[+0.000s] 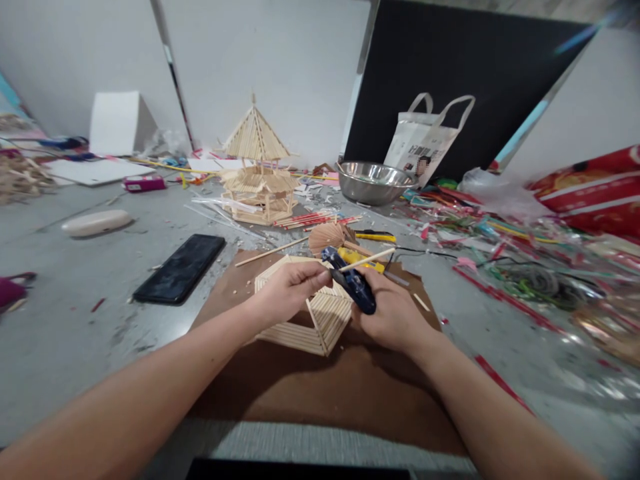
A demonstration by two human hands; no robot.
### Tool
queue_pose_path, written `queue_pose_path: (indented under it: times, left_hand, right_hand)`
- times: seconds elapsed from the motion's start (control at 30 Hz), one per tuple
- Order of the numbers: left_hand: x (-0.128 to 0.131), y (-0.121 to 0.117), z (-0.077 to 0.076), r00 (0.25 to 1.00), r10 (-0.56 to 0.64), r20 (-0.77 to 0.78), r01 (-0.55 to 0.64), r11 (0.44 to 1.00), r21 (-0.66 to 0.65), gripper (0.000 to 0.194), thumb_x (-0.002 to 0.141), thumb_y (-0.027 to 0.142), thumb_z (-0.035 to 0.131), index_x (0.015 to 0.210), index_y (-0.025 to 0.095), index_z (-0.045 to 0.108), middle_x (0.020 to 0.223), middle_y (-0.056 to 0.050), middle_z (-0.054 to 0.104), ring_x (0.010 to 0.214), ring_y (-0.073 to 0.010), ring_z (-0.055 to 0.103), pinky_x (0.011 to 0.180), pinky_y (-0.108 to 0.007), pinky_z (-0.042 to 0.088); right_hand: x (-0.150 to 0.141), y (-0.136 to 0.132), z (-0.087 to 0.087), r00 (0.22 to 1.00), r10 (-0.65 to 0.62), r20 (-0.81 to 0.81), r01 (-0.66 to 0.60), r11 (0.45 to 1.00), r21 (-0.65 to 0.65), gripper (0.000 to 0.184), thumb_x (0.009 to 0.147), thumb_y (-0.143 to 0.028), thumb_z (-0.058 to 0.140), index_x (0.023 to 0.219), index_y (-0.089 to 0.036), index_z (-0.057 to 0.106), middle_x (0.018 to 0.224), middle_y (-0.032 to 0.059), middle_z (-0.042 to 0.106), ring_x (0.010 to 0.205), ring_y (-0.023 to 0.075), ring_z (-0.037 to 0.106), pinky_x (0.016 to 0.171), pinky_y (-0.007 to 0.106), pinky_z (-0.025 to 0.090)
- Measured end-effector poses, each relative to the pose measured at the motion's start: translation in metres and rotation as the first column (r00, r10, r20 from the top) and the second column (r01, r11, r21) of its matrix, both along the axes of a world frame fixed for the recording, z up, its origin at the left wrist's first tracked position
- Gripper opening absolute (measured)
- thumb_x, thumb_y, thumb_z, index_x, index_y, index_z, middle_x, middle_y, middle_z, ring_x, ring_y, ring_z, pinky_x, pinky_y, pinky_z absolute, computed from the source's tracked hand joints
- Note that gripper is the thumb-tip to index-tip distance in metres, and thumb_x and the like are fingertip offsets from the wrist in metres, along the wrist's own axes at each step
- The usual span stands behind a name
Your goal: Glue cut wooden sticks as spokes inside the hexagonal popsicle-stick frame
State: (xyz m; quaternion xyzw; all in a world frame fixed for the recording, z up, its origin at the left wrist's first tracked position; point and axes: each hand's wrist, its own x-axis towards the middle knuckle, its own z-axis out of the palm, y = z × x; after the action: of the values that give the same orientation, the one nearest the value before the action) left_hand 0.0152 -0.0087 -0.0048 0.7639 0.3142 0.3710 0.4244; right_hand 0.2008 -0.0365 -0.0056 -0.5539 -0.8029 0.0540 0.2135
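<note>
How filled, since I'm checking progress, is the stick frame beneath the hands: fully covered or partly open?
Partly open: brown sheet shows through a gap in the stick frame, beside closely laid sticks.

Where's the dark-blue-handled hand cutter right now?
Head view, just right of centre: the dark-blue-handled hand cutter is in the right hand, over the right side of the pale wooden-stick frame, close to the left hand.

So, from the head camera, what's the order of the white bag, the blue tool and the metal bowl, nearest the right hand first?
1. Blue tool: held in the right hand.
2. Metal bowl: farther back, ahead of the hand.
3. White bag: behind the metal bowl, toward the right.
</note>
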Motion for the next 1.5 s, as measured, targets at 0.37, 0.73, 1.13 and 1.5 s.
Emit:
queue_pose_path:
  times: [0.37,0.73,1.13,1.5]
  left_hand:
    - [0.0000,-0.0035,-0.0020,0.965,-0.122,0.232,0.215,0.874,-0.435,0.030,0.071,0.044,0.050,0.066,0.015,0.045,0.039,0.009,0.022,0.034,-0.0035,0.017,0.037,-0.020,0.011]
    - [-0.0036,-0.0032,0.0053,0.983,-0.121,0.137,0.152,0.957,-0.248,0.029,0.074,0.040,0.047,0.061,0.014,0.045,0.043,0.008,0.027,0.039,-0.0034,0.019,0.037,-0.018,0.015]
    - [-0.0067,-0.0018,0.0068,0.994,-0.093,0.048,0.100,0.982,-0.159,0.030,0.076,0.039,0.043,0.060,0.013,0.048,0.045,0.007,0.030,0.041,-0.0044,0.024,0.041,-0.018,0.019]
    - [-0.0084,-0.0011,0.0034,0.986,-0.140,0.093,0.160,0.950,-0.266,0.030,0.075,0.042,0.045,0.064,0.014,0.047,0.043,0.007,0.026,0.039,-0.0037,0.019,0.037,-0.019,0.012]
  right_hand:
    - [-0.0052,-0.0065,0.0080,1.000,0.025,0.019,-0.025,0.999,0.033,0.045,0.059,-0.018,0.050,0.104,-0.020,0.045,0.093,0.0050,0.058,0.080,0.0192,0.055,0.070,0.029,0.041]
    - [-0.0028,-0.0056,0.0069,0.999,0.021,0.024,-0.022,0.998,0.051,0.046,0.061,-0.021,0.049,0.107,-0.019,0.045,0.095,0.0060,0.058,0.083,0.0205,0.055,0.071,0.031,0.042]
    - [-0.0019,-0.0049,0.0067,0.999,0.022,0.049,-0.025,0.998,0.066,0.047,0.059,-0.021,0.048,0.106,-0.018,0.046,0.096,0.0066,0.058,0.085,0.0214,0.054,0.071,0.030,0.042]
    - [-0.0039,-0.0070,0.0091,1.000,0.020,0.015,-0.021,0.998,0.066,0.045,0.059,-0.019,0.048,0.105,-0.017,0.048,0.091,0.0066,0.061,0.079,0.0200,0.056,0.065,0.029,0.042]
